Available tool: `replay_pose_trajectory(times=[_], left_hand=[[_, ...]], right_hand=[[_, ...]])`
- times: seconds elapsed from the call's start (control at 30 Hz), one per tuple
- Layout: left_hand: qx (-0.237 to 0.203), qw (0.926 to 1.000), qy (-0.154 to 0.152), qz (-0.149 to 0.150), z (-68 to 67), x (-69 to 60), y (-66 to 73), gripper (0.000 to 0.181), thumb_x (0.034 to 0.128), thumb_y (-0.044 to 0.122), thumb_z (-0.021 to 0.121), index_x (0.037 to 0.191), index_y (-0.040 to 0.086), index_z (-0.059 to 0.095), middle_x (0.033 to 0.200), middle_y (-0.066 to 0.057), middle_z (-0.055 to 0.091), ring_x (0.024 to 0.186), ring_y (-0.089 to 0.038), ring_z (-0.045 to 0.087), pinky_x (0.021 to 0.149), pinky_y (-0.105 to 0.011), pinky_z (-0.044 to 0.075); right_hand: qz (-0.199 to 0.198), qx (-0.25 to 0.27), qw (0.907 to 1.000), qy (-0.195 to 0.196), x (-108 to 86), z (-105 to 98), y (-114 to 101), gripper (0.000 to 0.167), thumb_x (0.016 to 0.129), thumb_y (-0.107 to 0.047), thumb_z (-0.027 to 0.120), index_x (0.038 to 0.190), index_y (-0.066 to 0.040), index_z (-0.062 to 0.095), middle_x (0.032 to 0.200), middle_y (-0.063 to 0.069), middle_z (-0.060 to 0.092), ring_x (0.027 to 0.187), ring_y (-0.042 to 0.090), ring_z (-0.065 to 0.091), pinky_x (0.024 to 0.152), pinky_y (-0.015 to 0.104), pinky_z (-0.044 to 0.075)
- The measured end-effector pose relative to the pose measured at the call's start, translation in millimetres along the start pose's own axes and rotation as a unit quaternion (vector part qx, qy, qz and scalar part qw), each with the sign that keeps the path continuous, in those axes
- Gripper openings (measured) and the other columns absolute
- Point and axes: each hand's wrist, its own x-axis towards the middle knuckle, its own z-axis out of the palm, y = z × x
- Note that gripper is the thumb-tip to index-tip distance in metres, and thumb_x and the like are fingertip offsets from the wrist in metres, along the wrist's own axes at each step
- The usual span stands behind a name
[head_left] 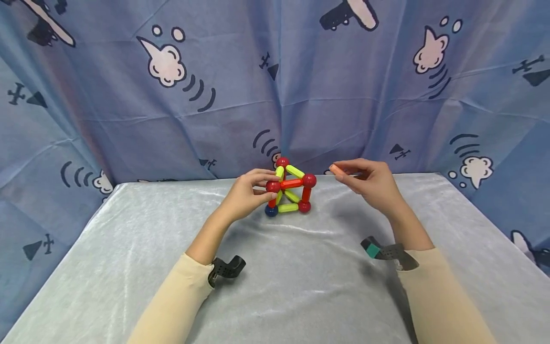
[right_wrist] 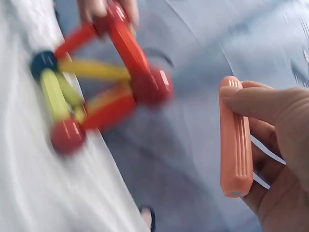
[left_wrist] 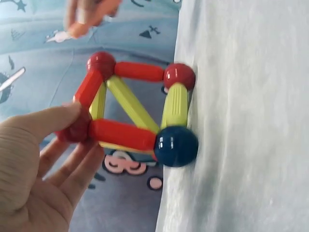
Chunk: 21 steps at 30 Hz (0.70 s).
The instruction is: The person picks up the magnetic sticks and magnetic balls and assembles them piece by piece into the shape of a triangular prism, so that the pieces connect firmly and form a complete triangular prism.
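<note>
A frame of magnetic rods and balls stands on the table, built from red rods (head_left: 292,183), yellow-green rods (head_left: 288,208), red balls (head_left: 309,180) and one dark blue ball (left_wrist: 176,146) at a bottom corner. My left hand (head_left: 246,195) grips the red ball (left_wrist: 77,126) at the upper near-left corner, thumb on one side and fingers on the other. To the right of the frame and apart from it, my right hand (head_left: 373,185) pinches an orange magnetic rod (right_wrist: 235,140) between thumb and fingers. Parts of the frame's back are hidden behind its front rods.
A pale grey cloth covers the table (head_left: 292,286). Behind its far edge hangs a blue patterned curtain (head_left: 240,86), close to the frame. Black wrist straps (head_left: 227,267) sit at both sleeve cuffs.
</note>
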Motion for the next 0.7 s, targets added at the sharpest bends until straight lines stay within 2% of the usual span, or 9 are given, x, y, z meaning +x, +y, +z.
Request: replay_pose_trajectory(times=[0.17,0.3,0.4,0.5,0.63,0.7], left_hand=[[-0.004,0.9999,-0.011,0.007,-2.9,0.1,-5.5,0.037,0.0912,0.013,0.075,0.128,0.011,0.070,0.137,-0.007,0.062,0.117,-0.029,0.067,0.099,-0.041,0.057],[0.000,0.9998,-0.013,0.018,-3.6,0.5,-7.6,0.037,0.0920,0.013,0.075,0.129,0.011,0.070,0.137,-0.007,0.062,0.118,-0.029,0.066,0.099,-0.040,0.057],[0.003,0.9997,-0.013,0.022,-4.0,0.4,-7.7,0.037,0.0923,0.013,0.074,0.129,0.011,0.070,0.137,-0.007,0.062,0.117,-0.028,0.066,0.099,-0.040,0.057],[0.008,0.9996,-0.013,0.023,-4.3,0.4,-6.9,0.037,0.0925,0.014,0.074,0.129,0.011,0.070,0.137,-0.007,0.062,0.116,-0.028,0.067,0.099,-0.041,0.057],[0.013,0.9995,-0.014,0.025,-4.5,0.7,-5.1,0.037,0.0926,0.015,0.074,0.129,0.011,0.070,0.137,-0.007,0.062,0.115,-0.028,0.068,0.099,-0.041,0.057],[0.013,0.9996,-0.014,0.023,-4.6,0.6,-4.1,0.037,0.0925,0.015,0.074,0.129,0.011,0.070,0.138,-0.007,0.061,0.115,-0.028,0.068,0.099,-0.041,0.057]], right_hand=[[-0.040,0.019,0.9983,-0.038,-0.6,40.2,-26.4,0.027,0.091,-0.024,0.077,0.116,-0.013,0.077,0.109,0.007,0.076,0.082,0.017,0.071,0.065,0.022,0.057],[-0.045,0.056,0.9962,-0.050,-4.4,73.8,-32.9,0.024,0.090,-0.021,0.077,0.113,-0.012,0.078,0.102,0.009,0.077,0.080,0.030,0.069,0.060,0.024,0.056],[-0.041,0.048,0.9975,-0.030,-8.5,93.8,-32.3,0.022,0.089,-0.021,0.079,0.110,-0.012,0.080,0.091,0.008,0.076,0.071,0.033,0.065,0.053,0.025,0.051],[-0.042,0.017,0.9990,-0.001,-11.4,108.3,-28.5,0.021,0.089,-0.022,0.079,0.107,-0.012,0.081,0.087,0.007,0.077,0.067,0.026,0.063,0.056,0.023,0.050],[-0.055,0.005,0.9982,0.025,-12.8,118.1,-22.0,0.020,0.089,-0.022,0.079,0.106,-0.012,0.081,0.090,0.006,0.079,0.067,0.019,0.065,0.060,0.022,0.051],[-0.077,0.007,0.9961,0.041,-12.8,118.1,-18.9,0.019,0.088,-0.022,0.080,0.104,-0.011,0.081,0.088,0.005,0.079,0.066,0.018,0.064,0.060,0.022,0.051]])
